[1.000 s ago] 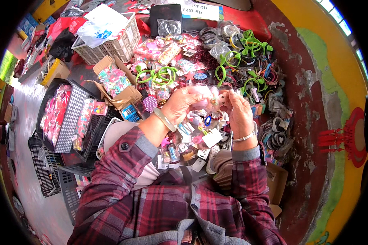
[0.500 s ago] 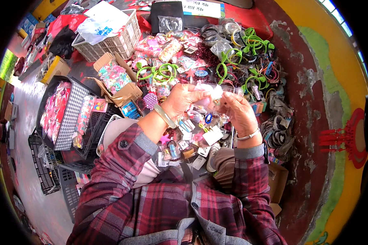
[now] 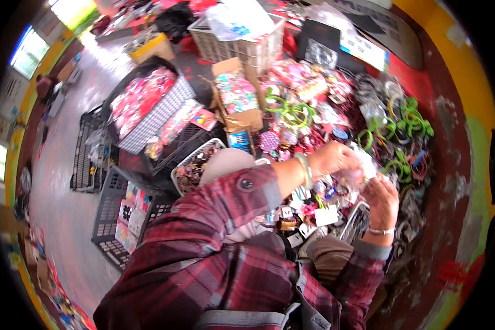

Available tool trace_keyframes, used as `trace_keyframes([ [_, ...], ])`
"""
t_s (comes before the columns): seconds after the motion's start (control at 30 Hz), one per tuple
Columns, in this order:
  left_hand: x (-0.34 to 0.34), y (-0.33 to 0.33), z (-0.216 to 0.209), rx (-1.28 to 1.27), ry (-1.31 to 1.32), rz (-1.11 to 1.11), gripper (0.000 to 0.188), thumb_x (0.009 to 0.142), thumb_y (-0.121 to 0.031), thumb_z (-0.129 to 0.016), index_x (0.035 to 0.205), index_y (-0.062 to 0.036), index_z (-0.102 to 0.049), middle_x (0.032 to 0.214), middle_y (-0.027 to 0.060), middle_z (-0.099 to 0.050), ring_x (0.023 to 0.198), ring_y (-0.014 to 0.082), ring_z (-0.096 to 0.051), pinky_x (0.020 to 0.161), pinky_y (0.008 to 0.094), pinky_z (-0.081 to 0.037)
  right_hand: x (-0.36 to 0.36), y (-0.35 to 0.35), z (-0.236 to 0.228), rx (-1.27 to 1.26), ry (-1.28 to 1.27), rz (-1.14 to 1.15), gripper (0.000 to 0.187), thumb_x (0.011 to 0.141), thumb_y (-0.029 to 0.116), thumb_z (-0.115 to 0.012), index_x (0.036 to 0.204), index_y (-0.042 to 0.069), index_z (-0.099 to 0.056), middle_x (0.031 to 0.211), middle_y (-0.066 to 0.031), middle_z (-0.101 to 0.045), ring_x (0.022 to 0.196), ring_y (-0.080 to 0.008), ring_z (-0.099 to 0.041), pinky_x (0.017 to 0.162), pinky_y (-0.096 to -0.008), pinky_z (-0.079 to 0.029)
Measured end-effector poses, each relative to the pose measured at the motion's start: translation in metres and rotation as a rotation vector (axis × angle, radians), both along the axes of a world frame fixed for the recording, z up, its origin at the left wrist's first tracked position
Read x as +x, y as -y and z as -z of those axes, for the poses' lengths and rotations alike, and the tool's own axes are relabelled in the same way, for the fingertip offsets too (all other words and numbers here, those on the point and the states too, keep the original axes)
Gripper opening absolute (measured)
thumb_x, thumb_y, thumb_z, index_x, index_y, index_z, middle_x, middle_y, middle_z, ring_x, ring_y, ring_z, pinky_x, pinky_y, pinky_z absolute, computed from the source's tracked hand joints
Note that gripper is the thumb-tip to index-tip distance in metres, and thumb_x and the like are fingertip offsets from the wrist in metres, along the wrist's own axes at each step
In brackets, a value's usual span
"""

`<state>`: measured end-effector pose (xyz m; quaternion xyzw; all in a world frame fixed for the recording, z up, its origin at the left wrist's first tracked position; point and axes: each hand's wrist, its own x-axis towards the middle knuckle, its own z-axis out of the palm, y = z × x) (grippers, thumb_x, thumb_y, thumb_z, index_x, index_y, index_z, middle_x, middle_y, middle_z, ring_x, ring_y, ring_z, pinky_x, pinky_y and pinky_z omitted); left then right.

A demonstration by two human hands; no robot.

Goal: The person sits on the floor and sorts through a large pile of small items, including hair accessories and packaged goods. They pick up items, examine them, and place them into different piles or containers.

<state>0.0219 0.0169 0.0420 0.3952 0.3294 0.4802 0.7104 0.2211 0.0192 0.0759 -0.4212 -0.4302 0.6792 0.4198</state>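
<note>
Over a heap of colourful packaged accessories [image 3: 313, 88] right of centre, the left hand [image 3: 337, 159] and right hand [image 3: 382, 201], fingers nearly closed, pinch a clear pink-and-white plastic packet [image 3: 367, 164], which could drop among them if either pinch loosened.

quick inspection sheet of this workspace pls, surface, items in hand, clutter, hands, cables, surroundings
surface: grey floor with red marks; hidden under the pile
items in hand: clear, pinkish packet; contents too blurred to tell
clutter: green hoops among loose goods; filled carton, patterned basket and beige crate beyond
hands: left hand and right hand both on the packet
cables: nothing seen
surroundings: yellow, green and dark red wall at right
</note>
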Motion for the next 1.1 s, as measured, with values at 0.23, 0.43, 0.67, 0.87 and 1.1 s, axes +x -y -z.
trace_keyframes([
  [0.23, -0.008, 0.001, 0.000, 0.057, 0.081, -0.015, 0.025, 0.077, -0.014, -0.066, 0.093, 0.0047, -0.063, 0.089, 0.0095, -0.065, 0.081, 0.0142, -0.060, 0.077, 0.0257, -0.046, -0.002, -0.006, 0.006, -0.049, -0.156, 0.073, 0.011, 0.083, 0.005, -0.058, 0.092, 0.002, -0.054, 0.072, 0.0012, -0.054, 0.064, -0.0088, -0.052, 0.059, -0.0208, -0.043],
  [0.43, -0.024, 0.010, -0.009, 0.082, -0.049, -0.120, 0.020, 0.075, -0.012, -0.068, 0.087, 0.0038, -0.065, 0.080, 0.0063, -0.065, 0.074, 0.0102, -0.057, 0.071, 0.0243, -0.044, -0.017, -0.008, 0.013, -0.019, -0.163, 0.023, 0.011, 0.083, 0.009, -0.060, 0.091, 0.004, -0.055, 0.070, 0.0033, -0.054, 0.057, -0.0043, -0.048, 0.053, -0.0172, -0.041],
  [0.67, -0.079, 0.023, -0.014, 0.146, 0.055, -0.324, 0.021, 0.080, -0.011, -0.061, 0.094, 0.0044, -0.062, 0.086, 0.0089, -0.064, 0.077, 0.0133, -0.059, 0.073, 0.0256, -0.045, -0.038, 0.004, 0.017, -0.065, -0.102, 0.067, 0.027, 0.089, 0.027, -0.050, 0.104, 0.005, -0.054, 0.092, -0.0071, -0.063, 0.073, -0.0153, -0.060, 0.065, -0.0247, -0.048],
  [0.87, -0.170, 0.089, -0.050, 0.004, 0.122, -0.540, 0.021, 0.086, -0.011, -0.052, 0.102, 0.0009, -0.057, 0.091, 0.0096, -0.062, 0.081, 0.0161, -0.061, 0.061, 0.0287, -0.052, -0.042, 0.026, 0.032, -0.169, 0.051, 0.001, 0.024, 0.088, 0.026, -0.052, 0.101, 0.006, -0.056, 0.086, -0.0054, -0.064, 0.071, -0.0140, -0.061, 0.061, -0.0237, -0.047],
  [1.1, -0.297, 0.173, 0.004, -0.078, 0.072, -0.953, 0.021, 0.082, -0.014, -0.059, 0.101, -0.0037, -0.059, 0.087, 0.0049, -0.063, 0.076, 0.0137, -0.061, 0.061, 0.0247, -0.048, -0.057, 0.033, 0.052, -0.202, 0.150, -0.084, 0.022, 0.085, 0.023, -0.056, 0.097, 0.004, -0.058, 0.083, -0.0087, -0.065, 0.067, -0.0171, -0.062, 0.056, -0.0259, -0.048],
])
